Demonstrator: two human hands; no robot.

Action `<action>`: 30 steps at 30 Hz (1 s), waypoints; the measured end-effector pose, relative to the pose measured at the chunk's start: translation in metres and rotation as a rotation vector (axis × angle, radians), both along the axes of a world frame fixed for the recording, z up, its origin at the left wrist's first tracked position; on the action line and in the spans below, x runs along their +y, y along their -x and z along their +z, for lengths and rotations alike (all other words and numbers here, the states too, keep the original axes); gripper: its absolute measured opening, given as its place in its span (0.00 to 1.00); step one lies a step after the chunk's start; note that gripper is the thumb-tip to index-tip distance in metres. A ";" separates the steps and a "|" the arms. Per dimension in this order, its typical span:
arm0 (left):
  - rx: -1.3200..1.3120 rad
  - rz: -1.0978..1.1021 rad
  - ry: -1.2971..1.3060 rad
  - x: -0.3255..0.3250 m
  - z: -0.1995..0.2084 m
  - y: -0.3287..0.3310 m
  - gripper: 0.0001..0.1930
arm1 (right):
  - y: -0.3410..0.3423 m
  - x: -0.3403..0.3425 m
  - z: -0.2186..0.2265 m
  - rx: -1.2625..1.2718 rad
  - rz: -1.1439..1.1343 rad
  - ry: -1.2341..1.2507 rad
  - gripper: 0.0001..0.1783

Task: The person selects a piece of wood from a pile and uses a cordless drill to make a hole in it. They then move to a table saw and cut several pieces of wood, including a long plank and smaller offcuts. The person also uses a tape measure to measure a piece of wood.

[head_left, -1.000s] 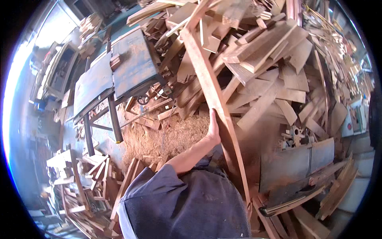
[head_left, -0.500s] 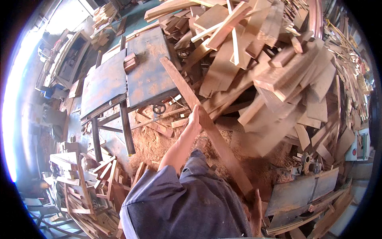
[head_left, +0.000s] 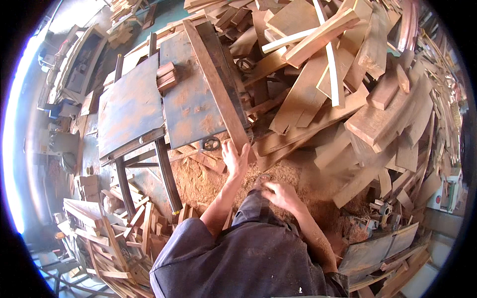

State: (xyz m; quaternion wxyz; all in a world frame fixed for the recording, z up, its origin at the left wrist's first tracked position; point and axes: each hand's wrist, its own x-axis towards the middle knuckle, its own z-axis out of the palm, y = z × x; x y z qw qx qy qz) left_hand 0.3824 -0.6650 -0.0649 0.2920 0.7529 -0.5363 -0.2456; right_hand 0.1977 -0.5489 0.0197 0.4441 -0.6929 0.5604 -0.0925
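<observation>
A long reddish-brown board (head_left: 213,82) lies slantwise along the right part of a dusty metal machine table (head_left: 181,99). At the board's near end is my left hand (head_left: 235,160), fingers spread and against or just beside the wood; it is not wrapped round it. My right hand (head_left: 282,194) hovers lower and to the right, above the sawdust, its fingers loosely bent and apart with nothing visible in them. A few short wood blocks (head_left: 166,75) sit on the table by the joint between its two plates.
A big heap of boards and offcuts (head_left: 308,94) rises at the right of the table. Sawdust (head_left: 198,179) covers the floor ahead of me. A small handwheel (head_left: 211,143) sits under the table edge. Stacked wood (head_left: 99,233) stands lower left, another metal plate (head_left: 372,251) lower right.
The board has gone forward and left onto the table. My right hand has left its near end and come up to the middle; my left hand has shifted to that end.
</observation>
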 end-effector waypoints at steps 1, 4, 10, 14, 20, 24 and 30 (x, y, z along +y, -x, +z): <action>-0.055 -0.019 0.058 0.001 -0.013 -0.008 0.36 | -0.007 -0.005 0.004 0.039 -0.102 0.089 0.17; -0.183 -0.124 0.101 -0.003 -0.024 -0.013 0.39 | 0.009 0.014 -0.036 0.110 -0.306 0.306 0.16; -0.442 -0.291 0.098 -0.027 -0.013 -0.012 0.34 | 0.075 0.171 -0.114 0.413 -0.381 -0.182 0.20; -0.322 -0.249 -0.019 -0.021 0.002 0.002 0.26 | 0.081 0.285 -0.124 0.377 -0.695 -0.347 0.22; -0.290 -0.403 0.096 -0.072 -0.083 -0.086 0.25 | 0.018 0.447 -0.176 0.101 -1.465 -0.515 0.21; -0.453 -0.514 0.089 -0.055 -0.025 -0.076 0.30 | -0.052 0.535 -0.202 0.095 -1.414 -0.707 0.18; -0.647 -0.450 -0.418 -0.060 -0.036 -0.074 0.32 | -0.115 0.675 -0.382 -0.006 -1.429 -0.521 0.18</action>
